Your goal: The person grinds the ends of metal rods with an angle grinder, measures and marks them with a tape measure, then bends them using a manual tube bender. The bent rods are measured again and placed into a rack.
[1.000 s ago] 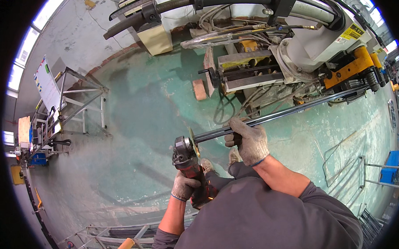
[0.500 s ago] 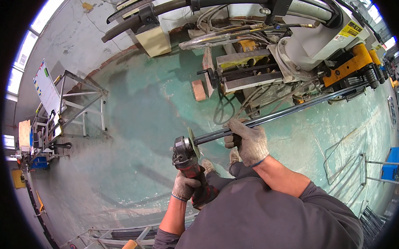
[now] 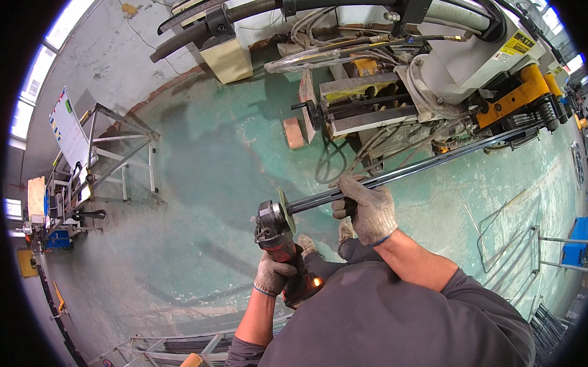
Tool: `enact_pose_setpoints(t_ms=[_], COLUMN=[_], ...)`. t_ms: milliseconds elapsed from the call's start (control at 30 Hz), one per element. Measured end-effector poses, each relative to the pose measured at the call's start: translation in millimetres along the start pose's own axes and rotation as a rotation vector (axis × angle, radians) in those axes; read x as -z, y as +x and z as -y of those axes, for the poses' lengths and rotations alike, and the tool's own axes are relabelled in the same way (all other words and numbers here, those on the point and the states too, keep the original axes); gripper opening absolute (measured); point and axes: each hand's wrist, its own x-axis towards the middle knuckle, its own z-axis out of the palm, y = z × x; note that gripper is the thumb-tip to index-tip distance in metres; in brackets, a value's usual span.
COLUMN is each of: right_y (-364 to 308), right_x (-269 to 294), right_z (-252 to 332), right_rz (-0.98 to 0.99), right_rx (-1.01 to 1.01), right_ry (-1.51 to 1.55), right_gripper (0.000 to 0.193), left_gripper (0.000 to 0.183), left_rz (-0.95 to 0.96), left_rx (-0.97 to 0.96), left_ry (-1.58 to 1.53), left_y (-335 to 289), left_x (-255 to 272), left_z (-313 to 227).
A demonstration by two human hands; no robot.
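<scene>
My gloved left hand (image 3: 274,275) is wrapped round the body of a red and black angle grinder (image 3: 280,245), its head pointing away from me. The grinder's pale disc (image 3: 286,210) stands against or very close to the near end of a bundle of dark metal rods (image 3: 423,167); actual contact I cannot make out. Farther along, my gloved right hand (image 3: 369,210) is closed round the rods not far from that end. From there the bundle runs up to the right, to an orange and black machine part (image 3: 514,101). An orange glow shows low on the grinder.
A large white machine (image 3: 471,54) with cables and a hand crank (image 3: 308,112) stands ahead. Beside it on the green floor lies a reddish block (image 3: 293,133). At left is a metal frame (image 3: 121,154) with a whiteboard (image 3: 70,130); a rack (image 3: 176,346) is close behind me.
An orange glow has appeared on the lower part of the grinder. Both hands and the rods have stayed almost where they were.
</scene>
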Motion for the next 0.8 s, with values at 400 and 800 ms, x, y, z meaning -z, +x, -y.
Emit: enact_pose_setpoints(t_ms=[400, 800], right_y=[-1.9, -3.8], right_x=[-2.4, -4.0], right_z=[1.9, -1.7], right_rz=[-0.01, -0.02], right_rx=[-0.014, 0.051], right_ry=[-0.002, -0.041], right_gripper=[0.019, 0.019], left_gripper=[0.06, 0.062], left_rz=[0.05, -0.143], left_rx=[0.025, -0.171], left_ry=[-0.058, 0.161], left_y=[-0.2, -12.2], left_x=[4.4, 0.1], left_z=[5.5, 16.1])
